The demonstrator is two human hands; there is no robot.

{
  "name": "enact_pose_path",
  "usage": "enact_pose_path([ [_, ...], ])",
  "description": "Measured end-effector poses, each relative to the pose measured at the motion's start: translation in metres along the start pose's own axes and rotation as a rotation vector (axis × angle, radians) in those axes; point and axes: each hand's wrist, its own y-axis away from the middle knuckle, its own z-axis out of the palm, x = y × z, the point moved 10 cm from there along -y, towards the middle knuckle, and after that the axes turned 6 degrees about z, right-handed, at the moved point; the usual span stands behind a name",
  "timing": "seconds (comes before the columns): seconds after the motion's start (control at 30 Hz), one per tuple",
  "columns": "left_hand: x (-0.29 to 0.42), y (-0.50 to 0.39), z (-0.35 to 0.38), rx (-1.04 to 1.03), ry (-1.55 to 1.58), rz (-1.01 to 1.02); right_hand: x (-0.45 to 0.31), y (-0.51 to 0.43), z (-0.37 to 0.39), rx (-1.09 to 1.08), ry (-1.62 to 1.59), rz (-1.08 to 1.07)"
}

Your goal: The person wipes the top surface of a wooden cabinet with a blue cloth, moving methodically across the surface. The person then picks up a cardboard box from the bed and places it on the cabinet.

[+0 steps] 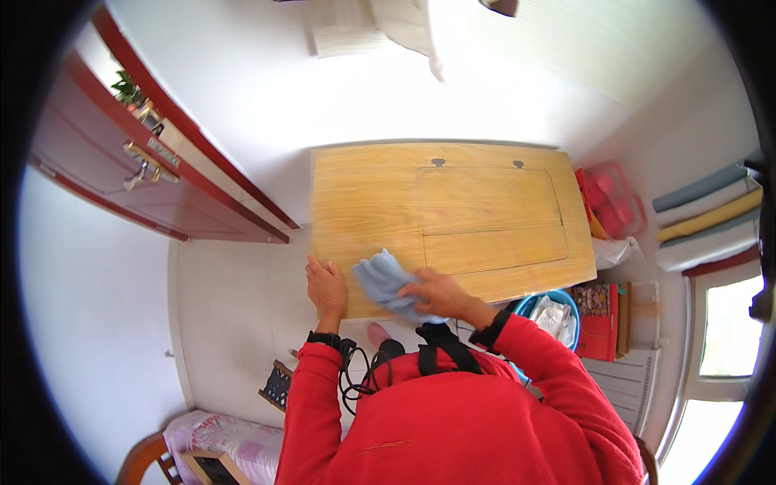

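A light wooden table point(364, 194) stands before me, with a hinged panel outlined in its top. My right hand point(439, 294) is slightly blurred and holds a light blue cloth point(385, 282), which lies spread on the tabletop near the front edge. At the table's left edge, close to the front corner, my left hand point(325, 288) grips the wood, its thumb on top. Some of its fingers are hidden. Both wrists wear black bands, and a black cable point(347, 388) hangs by the left one.
A reddish-brown door point(115, 163) stands ajar at left. Right of the table are a blue bucket point(573, 303) holding white plastic, a pink basket point(633, 209) and red boxes point(597, 330). A folding stool point(277, 385) and a covered bed or bench point(242, 442) are behind me at left.
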Motion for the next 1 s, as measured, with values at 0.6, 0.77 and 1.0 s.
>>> enact_pose_path([
  [0.6,-0.293,0.168,0.011,-0.08,1.026,-1.095,0.136,0.004,-0.05,0.701,0.06,0.665],
  [0.77,-0.279,0.169,0.017,-0.135,1.102,-1.029,-0.048,-0.08,0.055,0.129,-0.032,0.092],
  [1.0,-0.245,0.13,-0.002,-0.108,1.087,-0.891,-0.138,-0.048,0.103,-0.512,-0.275,-0.324],
])
